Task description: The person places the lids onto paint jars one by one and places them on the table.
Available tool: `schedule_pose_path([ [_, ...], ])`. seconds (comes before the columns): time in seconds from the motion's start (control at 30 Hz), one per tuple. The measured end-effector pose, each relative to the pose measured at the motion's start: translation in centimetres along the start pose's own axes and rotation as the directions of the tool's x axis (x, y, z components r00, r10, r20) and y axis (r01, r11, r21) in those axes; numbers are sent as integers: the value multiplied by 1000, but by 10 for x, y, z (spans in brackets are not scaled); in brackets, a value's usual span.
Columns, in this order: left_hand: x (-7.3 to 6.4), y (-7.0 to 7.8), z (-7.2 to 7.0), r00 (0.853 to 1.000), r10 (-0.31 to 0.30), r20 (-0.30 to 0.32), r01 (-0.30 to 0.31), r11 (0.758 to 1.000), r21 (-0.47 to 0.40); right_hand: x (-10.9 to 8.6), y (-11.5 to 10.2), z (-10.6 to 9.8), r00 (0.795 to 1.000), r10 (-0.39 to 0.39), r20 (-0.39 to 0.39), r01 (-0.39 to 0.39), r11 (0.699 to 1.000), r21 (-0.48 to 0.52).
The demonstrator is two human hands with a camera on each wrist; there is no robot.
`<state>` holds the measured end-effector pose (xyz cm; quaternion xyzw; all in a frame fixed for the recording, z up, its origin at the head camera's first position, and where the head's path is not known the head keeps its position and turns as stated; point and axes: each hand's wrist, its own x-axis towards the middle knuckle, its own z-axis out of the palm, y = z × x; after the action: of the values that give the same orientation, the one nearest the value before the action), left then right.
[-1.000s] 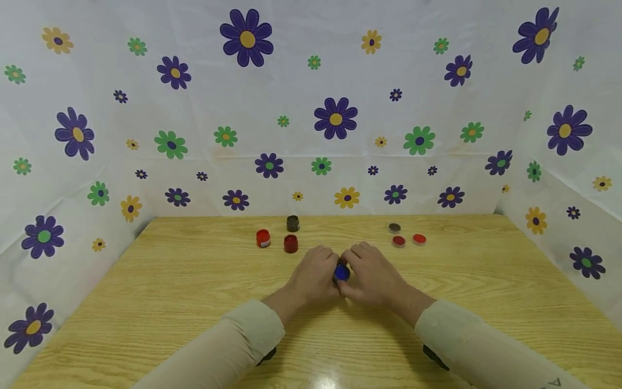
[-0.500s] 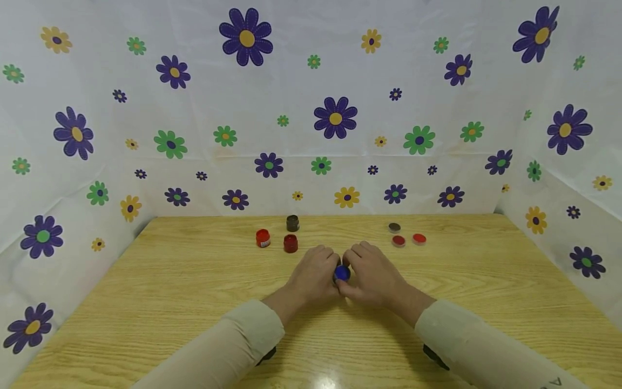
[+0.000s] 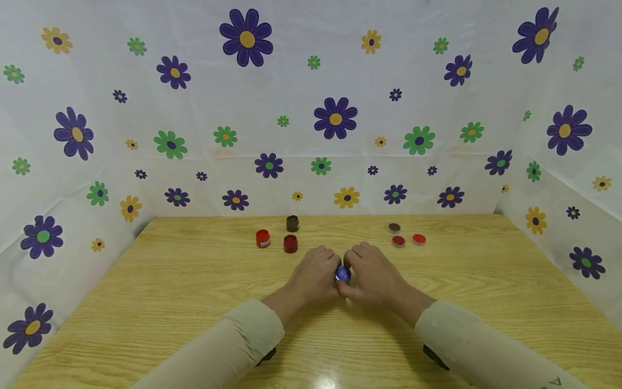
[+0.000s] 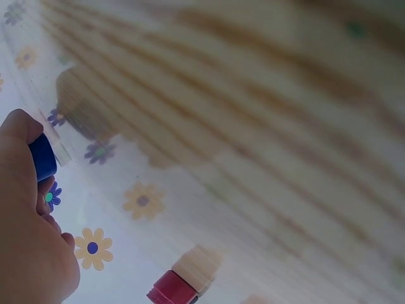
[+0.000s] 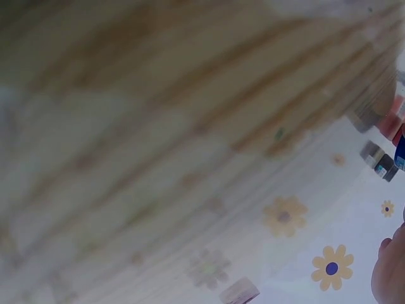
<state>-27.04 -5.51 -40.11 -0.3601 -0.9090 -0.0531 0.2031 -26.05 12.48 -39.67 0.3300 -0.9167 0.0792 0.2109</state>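
Above the middle of the table, a small blue paint jar (image 3: pixel 343 274) is held between both hands. My left hand (image 3: pixel 315 274) grips its left side, fingers curled; the left wrist view shows the blue jar (image 4: pixel 43 157) partly behind that hand, with a pale clear edge beside it. From the right, my right hand (image 3: pixel 371 274) curls its fingers and thumb around the jar. Its round blue top faces up with a bright glint. Whether a lid sits on it I cannot tell. Only a sliver of the blue jar (image 5: pixel 400 155) enters the right wrist view.
Left of the hands stand a bright red jar (image 3: pixel 263 238), a dark red jar (image 3: pixel 290 243) and a black jar (image 3: pixel 292 223). Back right lie a dark lid (image 3: pixel 394 228), a dark red lid (image 3: pixel 398 241) and a bright red lid (image 3: pixel 419 239). A flowered cloth (image 3: pixel 194 113) encloses the table.
The blue top has shifted slightly right and looks lighter, with a white glint on it. Both hands keep their grip almost unmoved. The other jars and lids have not moved.
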Motion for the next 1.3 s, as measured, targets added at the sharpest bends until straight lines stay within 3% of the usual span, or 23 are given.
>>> schedule_pose_path([
  [0.37,0,1,-2,996,56,74,-56,998,8,1,-1,0,999,-8,50,7,1000,19],
  [0.63,-1,-1,-2,993,42,109,-36,998,-57,3,-2,1,994,11,106,-16,999,44],
  [0.83,-2,-1,-2,989,-6,145,21,995,-98,5,-4,-2,987,74,145,-83,995,57],
  [1.1,-2,-3,1,989,-8,147,24,994,-107,5,-6,-2,965,160,206,-181,979,92],
  [1.3,-3,-2,1,988,-15,155,30,995,-95,1,-2,-2,938,242,248,-283,947,148],
])
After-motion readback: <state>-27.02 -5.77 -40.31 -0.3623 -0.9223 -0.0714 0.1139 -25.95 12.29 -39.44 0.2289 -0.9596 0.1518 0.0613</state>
